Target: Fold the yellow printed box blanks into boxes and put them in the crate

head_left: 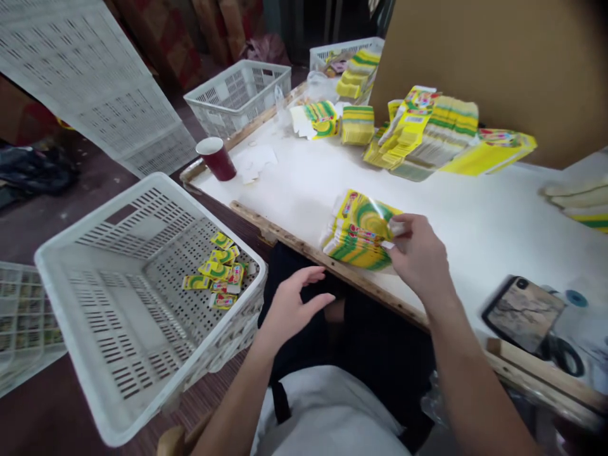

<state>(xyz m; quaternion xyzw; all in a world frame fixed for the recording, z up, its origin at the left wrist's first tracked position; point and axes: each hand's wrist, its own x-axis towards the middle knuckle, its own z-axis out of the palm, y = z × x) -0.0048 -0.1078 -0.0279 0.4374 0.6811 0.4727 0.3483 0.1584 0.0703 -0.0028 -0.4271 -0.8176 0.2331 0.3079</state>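
Note:
A stack of flat yellow and green printed cartons (363, 221) lies on the white table near its front edge. My right hand (422, 253) is at the stack's right end, thumb and fingers pinching a carton's pale edge. My left hand (299, 304) hovers in front of the table edge, fingers apart and nothing in it. To its left stands a white plastic basket (114, 367), tilted in view, with several small folded yellow-green boxes (218, 269) at its far right end.
A maroon cup (217, 159) stands at the table's left edge by scraps of white paper (259, 161). More carton stacks (441, 126) lie along the back before a brown cardboard sheet (489, 69). A phone (522, 310) and tape roll (565, 354) lie at right. Another basket (237, 95) stands beyond.

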